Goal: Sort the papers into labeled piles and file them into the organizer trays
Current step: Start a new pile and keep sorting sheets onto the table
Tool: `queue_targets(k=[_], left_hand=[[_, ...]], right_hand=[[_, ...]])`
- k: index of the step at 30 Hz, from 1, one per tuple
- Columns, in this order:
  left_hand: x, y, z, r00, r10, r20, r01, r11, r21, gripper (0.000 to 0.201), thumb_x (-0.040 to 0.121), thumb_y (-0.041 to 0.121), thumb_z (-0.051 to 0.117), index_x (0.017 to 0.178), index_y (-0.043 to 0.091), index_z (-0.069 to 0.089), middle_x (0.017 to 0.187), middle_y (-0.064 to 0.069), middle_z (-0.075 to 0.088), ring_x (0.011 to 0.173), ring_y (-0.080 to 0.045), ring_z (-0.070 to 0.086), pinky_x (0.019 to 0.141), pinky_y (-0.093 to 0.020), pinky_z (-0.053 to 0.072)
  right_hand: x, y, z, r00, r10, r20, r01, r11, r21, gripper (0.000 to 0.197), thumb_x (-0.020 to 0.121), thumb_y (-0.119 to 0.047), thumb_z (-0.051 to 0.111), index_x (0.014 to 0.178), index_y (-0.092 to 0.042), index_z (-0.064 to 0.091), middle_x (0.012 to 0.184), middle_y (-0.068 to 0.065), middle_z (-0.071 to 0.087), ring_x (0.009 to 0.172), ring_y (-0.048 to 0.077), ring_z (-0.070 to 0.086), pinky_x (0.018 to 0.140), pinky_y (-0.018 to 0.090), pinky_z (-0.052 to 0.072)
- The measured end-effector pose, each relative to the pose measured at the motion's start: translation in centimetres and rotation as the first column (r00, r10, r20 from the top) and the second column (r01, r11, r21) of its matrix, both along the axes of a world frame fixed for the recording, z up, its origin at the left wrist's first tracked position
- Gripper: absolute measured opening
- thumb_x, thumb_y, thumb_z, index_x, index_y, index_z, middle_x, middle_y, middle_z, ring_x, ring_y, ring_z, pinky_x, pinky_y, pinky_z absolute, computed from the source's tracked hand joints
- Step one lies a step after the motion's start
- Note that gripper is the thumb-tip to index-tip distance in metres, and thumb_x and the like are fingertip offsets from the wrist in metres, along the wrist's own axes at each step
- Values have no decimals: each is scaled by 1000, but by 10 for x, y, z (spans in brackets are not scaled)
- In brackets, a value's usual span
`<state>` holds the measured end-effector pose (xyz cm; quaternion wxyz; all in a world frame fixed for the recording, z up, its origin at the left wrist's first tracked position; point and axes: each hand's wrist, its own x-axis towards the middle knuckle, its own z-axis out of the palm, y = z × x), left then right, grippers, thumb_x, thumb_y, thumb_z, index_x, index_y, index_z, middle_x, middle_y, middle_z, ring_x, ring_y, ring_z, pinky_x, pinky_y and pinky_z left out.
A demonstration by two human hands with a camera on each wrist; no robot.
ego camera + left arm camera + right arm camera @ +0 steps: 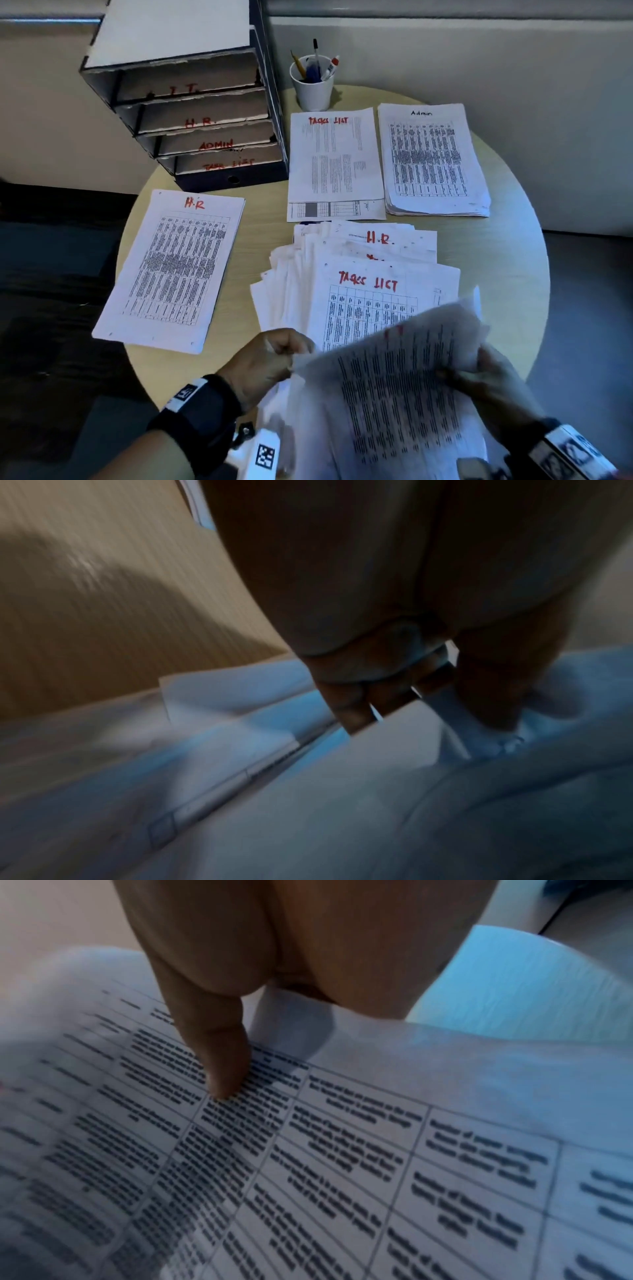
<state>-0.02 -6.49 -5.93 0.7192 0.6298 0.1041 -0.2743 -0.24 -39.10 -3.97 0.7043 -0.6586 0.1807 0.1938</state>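
Lifted between both of your hands, a blurred printed sheet (pixel 394 383) hangs over the unsorted stack (pixel 356 274), left hand (pixel 270 359) pinching one edge, right hand (pixel 493 373) gripping the other. Read its red heading before setting it squarely on a matching pile beyond the stack: H.R (pixel 174 270), Tasks List (pixel 334 161) or Admin (pixel 431 161). Behind the stack, the organizer (pixel 191 113) trays look unfilled; a cup (pixel 313 87) holds pens.

Right hand (pixel 291 961) holds a printed sheet (pixel 342 1150); thumb (pixel 219 1056) pressed flat on its gridded text, remaining fingers hidden beneath. Sheet's left part blurred.
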Motion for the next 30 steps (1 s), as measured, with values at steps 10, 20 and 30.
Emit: queue_targets(k=[10, 20, 30], left_hand=[[14, -18, 5, 990, 57, -129, -40, 991, 126, 9, 83, 22, 66, 92, 23, 68, 78, 7, 61, 75, -11, 55, 75, -25, 47], [31, -39, 6, 998, -58, -29, 65, 834, 547, 59, 82, 38, 58, 134, 16, 40, 130, -13, 54, 114, -25, 53, 91, -31, 42], [46, -54, 102, 736, -570, 366, -112, 431, 896, 36, 91, 11, 48, 124, 26, 46, 112, -4, 60, 100, -31, 59, 81, -41, 50]], right_hand=[[-6, -28, -13, 997, -40, -64, 38, 999, -32, 45, 58, -3, 84, 100, 3, 71, 102, 21, 74, 93, 30, 72, 75, 28, 60], [41, 23, -19, 982, -178, -56, 175, 983, -50, 40, 76, 7, 71, 114, -5, 64, 106, 15, 74, 97, 27, 71, 90, 42, 55], [47, 76, 92, 465, 722, 512, 234, 458, -858, 63, 71, -17, 77, 130, -15, 55, 131, 9, 58, 131, 33, 48, 108, 55, 37]])
